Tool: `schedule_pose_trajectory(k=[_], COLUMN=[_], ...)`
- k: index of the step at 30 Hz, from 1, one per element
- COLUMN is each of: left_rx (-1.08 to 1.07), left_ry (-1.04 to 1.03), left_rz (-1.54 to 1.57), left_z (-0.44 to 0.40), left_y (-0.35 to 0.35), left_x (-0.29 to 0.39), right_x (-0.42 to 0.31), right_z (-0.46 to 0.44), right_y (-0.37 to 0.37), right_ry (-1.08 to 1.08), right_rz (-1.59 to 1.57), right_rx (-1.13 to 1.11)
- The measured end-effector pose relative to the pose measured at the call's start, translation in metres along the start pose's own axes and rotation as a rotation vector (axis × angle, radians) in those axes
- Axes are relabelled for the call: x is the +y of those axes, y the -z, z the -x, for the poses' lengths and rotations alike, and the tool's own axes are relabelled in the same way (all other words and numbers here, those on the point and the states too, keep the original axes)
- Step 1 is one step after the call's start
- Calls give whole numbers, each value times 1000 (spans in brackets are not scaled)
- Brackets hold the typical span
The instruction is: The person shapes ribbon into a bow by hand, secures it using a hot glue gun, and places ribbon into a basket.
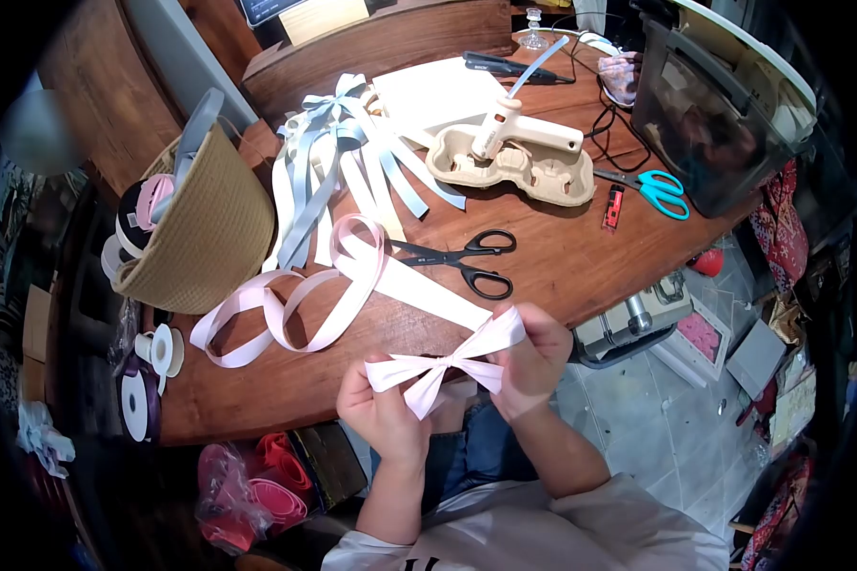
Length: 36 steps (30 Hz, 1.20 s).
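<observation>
A pale pink ribbon bow (445, 363) is held up at the table's front edge, its loops and tails fanned out from a pinched middle. My left hand (383, 404) pinches the bow's left side. On the right, my right hand (533, 364) grips the bow near its upper right loop. From behind the bow, a long pink ribbon (428, 294) runs back over the table and curls into loose loops at the left. Black-handled scissors (459, 259) lie partly open just beyond this ribbon.
Blue and cream ribbon bows (338, 133) lie at the back. A glue gun (524, 131) rests in a cardboard cup tray (567, 190). Turquoise scissors (659, 193) and a red lighter (613, 208) lie right. A woven basket (205, 228) and ribbon spools (141, 404) stand left.
</observation>
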<state>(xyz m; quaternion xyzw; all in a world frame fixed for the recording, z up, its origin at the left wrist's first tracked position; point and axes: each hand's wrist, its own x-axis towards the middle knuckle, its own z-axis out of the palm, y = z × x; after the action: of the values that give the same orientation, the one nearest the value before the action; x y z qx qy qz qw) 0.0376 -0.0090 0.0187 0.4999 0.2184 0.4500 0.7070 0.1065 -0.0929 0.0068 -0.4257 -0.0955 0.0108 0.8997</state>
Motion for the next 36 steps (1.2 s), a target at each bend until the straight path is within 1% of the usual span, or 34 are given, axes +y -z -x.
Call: schedule_pose_trajectory(k=[3, 4, 7, 9, 10, 12, 16, 19, 20, 23, 26, 28, 31, 34, 36], left_rx=[-21, -29, -59, -56, -55, -50, -13, -8, -7, 19, -20, -27, -22, -14, -2], left_ry=[-24, -35, -117, -124, -129, -88, -48, -139, -129, -250, -436, -400, -348, -297, -286], left_rz=[21, 33, -107, -153, -176, -113, -22, -47, -55, -270, -488, -456, -354, -250, -198], left_z=[1, 2, 0, -1, -1, -1, 1, 2, 2, 0, -3, 0, 6, 11, 12], left_y=[6, 8, 16, 19, 19, 16, 12, 13, 16, 19, 20, 21, 20, 19, 19], left_x=[0, 0, -3, -5, -5, -3, -1, 1, 0, -1, 5, 5, 9, 20, 24], right_x=[-3, -4, -8, -9, -10, -11, -13, -18, -18, -18, -20, -20, -17, -25, -32], right_z=[-1, -1, -3, -5, -5, -6, -3, 1, 2, 0, 0, 2, 10, 16, 18], right_y=[3, 5, 13, 18, 19, 19, 12, 10, 10, 9, 8, 9, 8, 6, 1], right_ry=[125, 122, 117, 113, 83, 27, 70, 60, 66, 108, 144, 158, 213, 170, 198], right_rz=[134, 164, 251, 305, 303, 300, 273, 258, 248, 270, 311, 342, 299, 290, 332], right_rx=[-48, -75, -161, -226, -224, -220, -155, -156, -167, -193, -212, -219, -155, -163, -189])
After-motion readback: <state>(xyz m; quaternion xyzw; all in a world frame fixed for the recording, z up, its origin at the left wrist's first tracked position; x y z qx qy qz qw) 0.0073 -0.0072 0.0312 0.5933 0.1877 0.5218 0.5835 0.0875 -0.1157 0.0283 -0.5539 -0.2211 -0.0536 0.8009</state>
